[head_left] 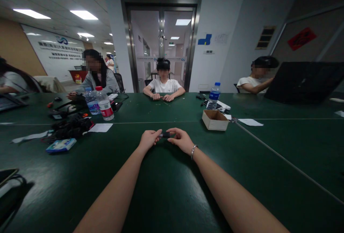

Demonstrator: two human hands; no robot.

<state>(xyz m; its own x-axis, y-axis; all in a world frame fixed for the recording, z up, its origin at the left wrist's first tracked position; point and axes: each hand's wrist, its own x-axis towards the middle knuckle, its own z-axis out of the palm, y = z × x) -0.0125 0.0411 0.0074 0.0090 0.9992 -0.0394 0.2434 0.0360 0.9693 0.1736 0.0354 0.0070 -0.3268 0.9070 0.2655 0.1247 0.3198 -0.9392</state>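
Observation:
Over the dark green table (163,190), my two hands meet at a small dark cylinder (165,135) with a lighter grey section toward its left end. My left hand (149,139) pinches that left end between thumb and fingers. At the right end, the thumb and curled fingers of my right hand (183,140) close around the black part. A silver bracelet (192,151) circles my right wrist. What kind of thing the cylinder is, I cannot make out; my fingertips cover part of it.
Right of my hands stands an open cardboard box (215,121), with a blue-capped water bottle (214,96) behind it. On the left are a red-capped bottle (104,104), black straps and cables (71,127), and a blue-white packet (61,145). A person (164,84) sits opposite; others sit at both sides.

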